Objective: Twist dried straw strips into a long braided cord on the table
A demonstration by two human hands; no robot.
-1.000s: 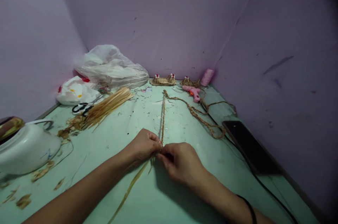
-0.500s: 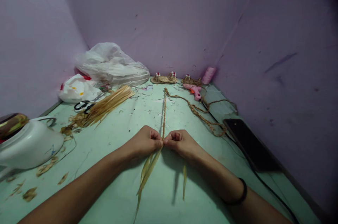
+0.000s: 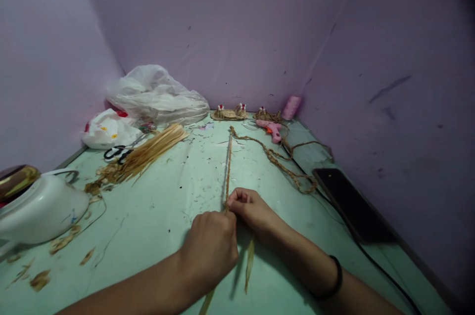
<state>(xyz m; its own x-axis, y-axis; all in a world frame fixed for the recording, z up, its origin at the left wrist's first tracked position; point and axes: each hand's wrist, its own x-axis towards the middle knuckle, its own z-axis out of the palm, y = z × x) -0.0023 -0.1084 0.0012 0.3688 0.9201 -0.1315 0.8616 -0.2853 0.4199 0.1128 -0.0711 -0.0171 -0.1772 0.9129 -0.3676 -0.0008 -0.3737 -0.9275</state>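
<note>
A thin braided cord (image 3: 229, 166) of brown dried plant fibre runs straight toward me from a knot at the far end of the table. My right hand (image 3: 252, 210) pinches the near end of the braid between thumb and fingers, and a loose yellowish fibre strip (image 3: 250, 266) hangs below its palm. Just in front of it, my left hand (image 3: 211, 243) is closed in a fist, back of the hand upward, on the loose fibre strips. One strip end (image 3: 207, 302) comes out under the left wrist; the rest are hidden by the hand.
Left: a bundle of dried fibre (image 3: 154, 152), black-handled scissors (image 3: 118, 153), a white pot-like container (image 3: 48, 208) and plastic bags (image 3: 159, 95). Right: more braided cord (image 3: 274, 157), a pink glue gun (image 3: 272, 129), a phone (image 3: 352, 203) and a black cable. Woven slippers (image 3: 229, 114) lie at the back.
My left hand has turned over into a fist and come nearer, covering the loose strips. My right hand keeps its pinch on the braid, slightly lower in view.
</note>
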